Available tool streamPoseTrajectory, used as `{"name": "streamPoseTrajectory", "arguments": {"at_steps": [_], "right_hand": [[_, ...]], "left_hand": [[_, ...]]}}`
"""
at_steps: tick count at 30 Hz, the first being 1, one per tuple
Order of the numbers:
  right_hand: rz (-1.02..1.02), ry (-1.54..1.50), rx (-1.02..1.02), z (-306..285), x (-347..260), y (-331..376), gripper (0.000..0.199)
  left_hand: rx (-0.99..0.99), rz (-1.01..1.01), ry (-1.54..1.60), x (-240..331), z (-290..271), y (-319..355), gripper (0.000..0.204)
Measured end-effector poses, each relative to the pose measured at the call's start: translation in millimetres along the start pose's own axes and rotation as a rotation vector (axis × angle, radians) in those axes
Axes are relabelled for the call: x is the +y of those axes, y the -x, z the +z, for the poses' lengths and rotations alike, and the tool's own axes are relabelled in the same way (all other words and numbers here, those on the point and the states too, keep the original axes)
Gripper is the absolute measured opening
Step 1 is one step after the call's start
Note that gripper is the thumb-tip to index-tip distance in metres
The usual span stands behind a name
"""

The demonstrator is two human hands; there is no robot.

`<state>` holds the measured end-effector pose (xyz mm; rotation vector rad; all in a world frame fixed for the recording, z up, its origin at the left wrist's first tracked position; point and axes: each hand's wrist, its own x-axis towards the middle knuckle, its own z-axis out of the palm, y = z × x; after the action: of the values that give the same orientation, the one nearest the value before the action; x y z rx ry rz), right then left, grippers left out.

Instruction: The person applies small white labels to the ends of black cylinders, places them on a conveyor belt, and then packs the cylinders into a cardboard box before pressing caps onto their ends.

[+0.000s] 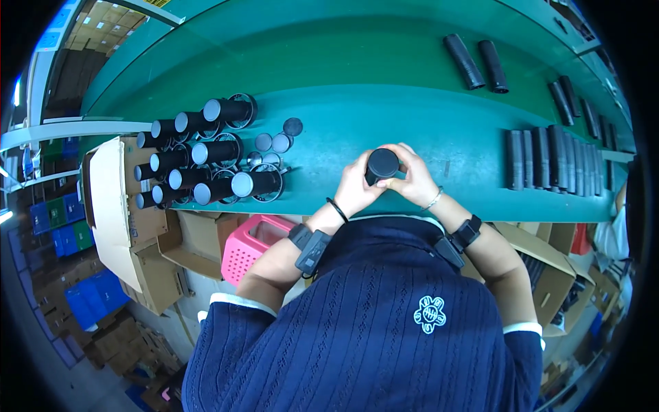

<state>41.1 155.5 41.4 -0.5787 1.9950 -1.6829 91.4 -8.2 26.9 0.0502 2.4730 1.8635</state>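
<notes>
Close to the table's near edge, my left hand [355, 187] and my right hand [416, 180] are both closed round a black cylinder [383, 163] with a flat round top. The fingers wrap its sides, and its lower part is hidden. To the left lie several loose round discs, among them a grey disc [281, 143] and a dark disc [293, 126]. Beyond these, several black cylinders with grey ends [217, 152] are lined up in rows, some with a ring-shaped rim at one end.
Black tubes [539, 159] lie side by side at the right of the green table [364, 103]; two more tubes [464, 62] are at the back. Below the near edge are a pink perforated stool [241, 253], an open cardboard box [189, 240] and another box [549, 292] holding dark items.
</notes>
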Motion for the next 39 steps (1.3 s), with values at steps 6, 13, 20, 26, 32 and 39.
{"name": "streamPoseTrajectory", "arguments": {"at_steps": [6,13,20,26,32,39], "right_hand": [[-0.030,-0.098,0.045,1,-6,4,0.059],[-0.045,0.096,0.120,4,-5,0,0.058],[-0.039,0.059,0.144,6,-5,6,0.057],[-0.071,0.081,0.120,5,-3,13,0.058],[0.009,-0.066,-0.087,-11,1,1,0.085],[-0.066,0.105,-0.096,-44,-64,-11,0.079]], "left_hand": [[0.035,0.066,-0.073,8,1,-3,0.050],[0.084,0.075,-0.084,2,3,-6,0.045],[0.073,0.082,-0.088,7,7,-3,0.043],[0.025,0.037,-0.169,14,5,3,0.046],[0.044,0.049,-0.247,13,-2,-4,0.053],[0.092,0.029,-0.186,32,-23,-12,0.053]]}}
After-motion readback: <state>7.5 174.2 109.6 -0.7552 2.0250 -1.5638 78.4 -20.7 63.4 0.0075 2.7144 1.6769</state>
